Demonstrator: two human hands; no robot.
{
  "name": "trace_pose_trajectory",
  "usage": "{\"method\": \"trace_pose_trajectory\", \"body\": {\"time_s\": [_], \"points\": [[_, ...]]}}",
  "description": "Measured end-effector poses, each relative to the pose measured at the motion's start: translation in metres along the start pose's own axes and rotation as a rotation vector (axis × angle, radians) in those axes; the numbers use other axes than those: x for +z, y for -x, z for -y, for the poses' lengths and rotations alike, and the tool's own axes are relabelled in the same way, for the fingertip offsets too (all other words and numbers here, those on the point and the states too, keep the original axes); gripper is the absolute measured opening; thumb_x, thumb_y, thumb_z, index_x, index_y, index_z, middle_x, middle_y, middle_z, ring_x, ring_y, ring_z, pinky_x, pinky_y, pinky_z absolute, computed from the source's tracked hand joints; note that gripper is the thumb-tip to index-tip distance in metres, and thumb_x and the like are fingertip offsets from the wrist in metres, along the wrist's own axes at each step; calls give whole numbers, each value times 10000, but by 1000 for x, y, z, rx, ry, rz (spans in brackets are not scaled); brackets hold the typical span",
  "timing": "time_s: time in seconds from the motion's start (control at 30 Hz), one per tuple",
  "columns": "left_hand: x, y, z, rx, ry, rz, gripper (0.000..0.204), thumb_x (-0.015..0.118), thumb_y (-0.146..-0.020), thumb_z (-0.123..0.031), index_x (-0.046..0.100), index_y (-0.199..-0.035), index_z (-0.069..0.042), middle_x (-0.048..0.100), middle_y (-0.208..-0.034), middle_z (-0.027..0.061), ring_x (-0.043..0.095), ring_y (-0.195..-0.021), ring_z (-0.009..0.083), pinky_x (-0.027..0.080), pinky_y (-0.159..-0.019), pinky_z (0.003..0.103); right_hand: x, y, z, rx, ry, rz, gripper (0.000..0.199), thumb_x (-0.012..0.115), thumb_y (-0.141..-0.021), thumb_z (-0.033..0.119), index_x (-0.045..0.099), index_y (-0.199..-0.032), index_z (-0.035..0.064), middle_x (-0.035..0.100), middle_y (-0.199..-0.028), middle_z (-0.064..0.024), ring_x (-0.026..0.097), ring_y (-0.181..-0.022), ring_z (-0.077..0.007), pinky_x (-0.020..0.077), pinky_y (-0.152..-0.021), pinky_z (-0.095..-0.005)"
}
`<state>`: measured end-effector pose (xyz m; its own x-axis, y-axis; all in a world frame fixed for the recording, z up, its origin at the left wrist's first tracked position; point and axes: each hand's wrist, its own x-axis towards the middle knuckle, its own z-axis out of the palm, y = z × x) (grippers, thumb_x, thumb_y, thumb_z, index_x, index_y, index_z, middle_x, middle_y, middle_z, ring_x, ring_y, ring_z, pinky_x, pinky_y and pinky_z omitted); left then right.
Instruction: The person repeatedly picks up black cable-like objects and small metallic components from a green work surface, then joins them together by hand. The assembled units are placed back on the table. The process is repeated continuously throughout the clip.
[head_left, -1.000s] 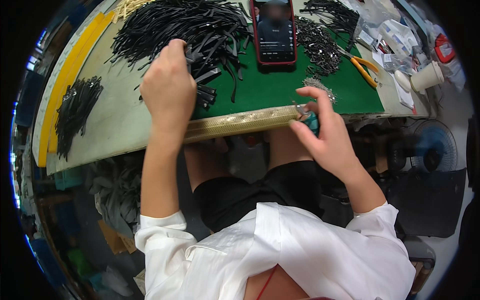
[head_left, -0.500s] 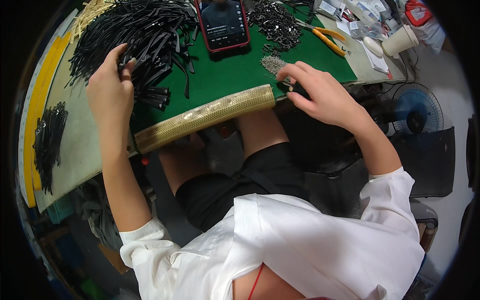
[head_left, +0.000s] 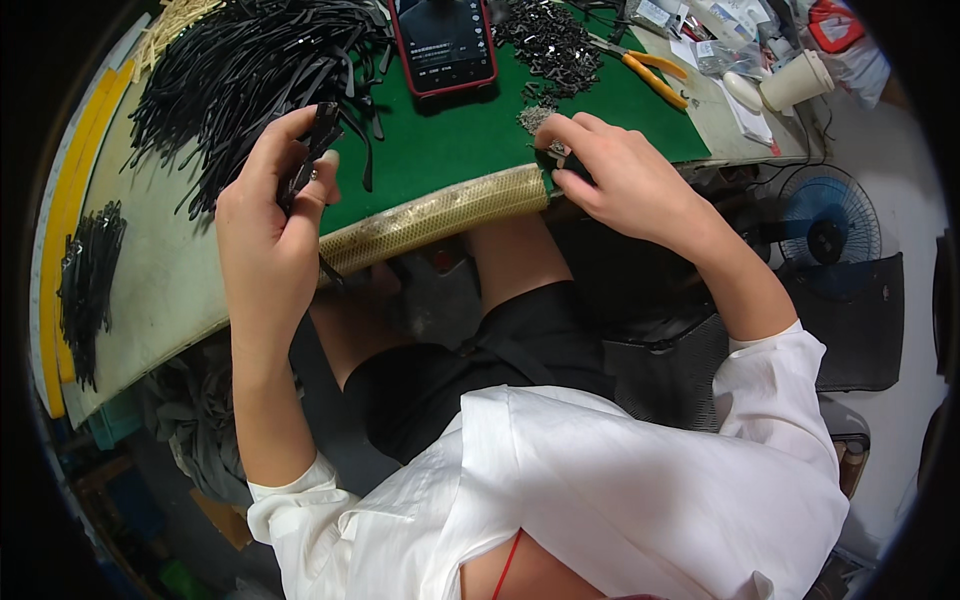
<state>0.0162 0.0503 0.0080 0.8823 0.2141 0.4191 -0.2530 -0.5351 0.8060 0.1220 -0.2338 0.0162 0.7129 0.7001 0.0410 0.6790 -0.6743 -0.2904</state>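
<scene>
My left hand (head_left: 268, 215) is closed round a few black eyeglass temples (head_left: 318, 140), held upright between thumb and fingers above the near edge of the green mat. Behind it spreads a big heap of similar black temples (head_left: 250, 60). My right hand (head_left: 630, 180) is closed in a pinch by the right end of the gold mesh-covered roll (head_left: 430, 212) along the table edge. Something small, dark and partly metallic shows at its fingertips; its kind is hidden. Just beyond those fingers lies a little pile of tiny silvery pieces (head_left: 537, 117).
A phone (head_left: 447, 45) in a red case stands at the back of the green mat (head_left: 455, 135). Beside it are small black parts (head_left: 550, 50) and orange-handled pliers (head_left: 655, 80). A paper cup (head_left: 797, 82) and a fan (head_left: 828, 225) are at right. More temples (head_left: 92, 290) lie far left.
My left hand has come away from the heap, rightward and nearer, carrying black temples. My right hand has shifted slightly left, and its fingertips have drawn closer together.
</scene>
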Motion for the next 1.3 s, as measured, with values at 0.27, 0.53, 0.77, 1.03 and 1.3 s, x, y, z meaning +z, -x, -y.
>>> {"method": "trace_pose_trajectory", "body": {"time_s": [0.27,0.53,0.77,1.03,1.3], "points": [[4,7,-8,-57,75,-3,220,570,-901,44,595,-1119,23,583,-737,40,492,-660,68,434,-618,224,1,-7,5,-7,106,29,269,604,-885,113,569,-1150,87,639,-1010,-171,659,-833,-374,525,-760,-451],[17,15,-12,70,43,-56,213,622,-860,57,622,-1072,33,663,-775,103,623,-690,116,495,-654,246,-6,-9,8,-52,103,-18,277,573,-872,142,600,-1139,72,652,-971,-211,662,-782,-410,550,-725,-461],[41,15,-18,360,-162,-143,369,617,-645,75,620,-1002,-20,657,-778,150,659,-660,328,500,-559,372,0,4,73,-16,-1164,25,313,612,-947,149,571,-1255,107,534,-1044,-22,529,-563,-31,436,-483,-174],[40,17,-17,400,-199,-139,359,629,-636,76,625,-984,-14,652,-764,130,651,-633,312,498,-542,365,7,6,85,79,-1384,90,324,595,-975,173,530,-1289,121,551,-1029,-38,521,-533,-29,405,-432,-171],[35,22,-17,423,-326,-90,364,652,-689,97,658,-1038,-7,678,-821,129,671,-668,290,523,-611,319,9,4,92,178,-1391,67,273,548,-1010,190,464,-1226,46,612,-743,-11,506,-505,-31,348,-409,-188]]}}
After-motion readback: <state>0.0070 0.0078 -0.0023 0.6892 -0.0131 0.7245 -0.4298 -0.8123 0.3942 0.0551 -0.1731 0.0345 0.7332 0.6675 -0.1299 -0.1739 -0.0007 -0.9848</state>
